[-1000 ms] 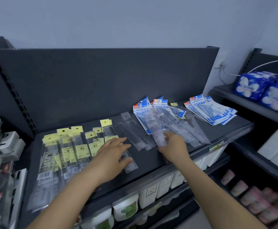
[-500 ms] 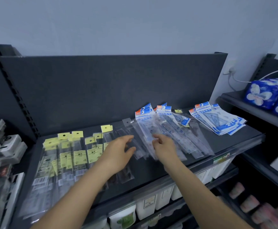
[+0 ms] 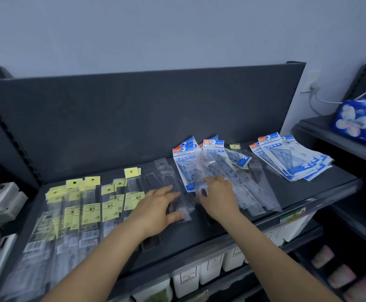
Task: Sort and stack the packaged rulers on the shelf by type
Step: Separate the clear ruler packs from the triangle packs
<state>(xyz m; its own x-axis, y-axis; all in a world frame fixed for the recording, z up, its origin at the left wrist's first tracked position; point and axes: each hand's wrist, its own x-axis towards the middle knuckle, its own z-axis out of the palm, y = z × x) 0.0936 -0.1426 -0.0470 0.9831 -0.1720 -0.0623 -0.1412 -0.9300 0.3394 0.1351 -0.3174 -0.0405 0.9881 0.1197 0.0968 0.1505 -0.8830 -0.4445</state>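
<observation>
Clear packs (image 3: 170, 180) lie under the left hand (image 3: 158, 211), its fingers spread flat. Blue packs (image 3: 201, 163) fan beyond the right hand (image 3: 220, 200); its grip is too blurred to tell. Bare shelf (image 3: 199, 239) lies behind both hands, up to the front edge.

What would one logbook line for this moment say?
task: sort rulers | left hand: flat on clear ruler packs | right hand: touching blue-header packs | yellow-tag packs: spread at left
</observation>
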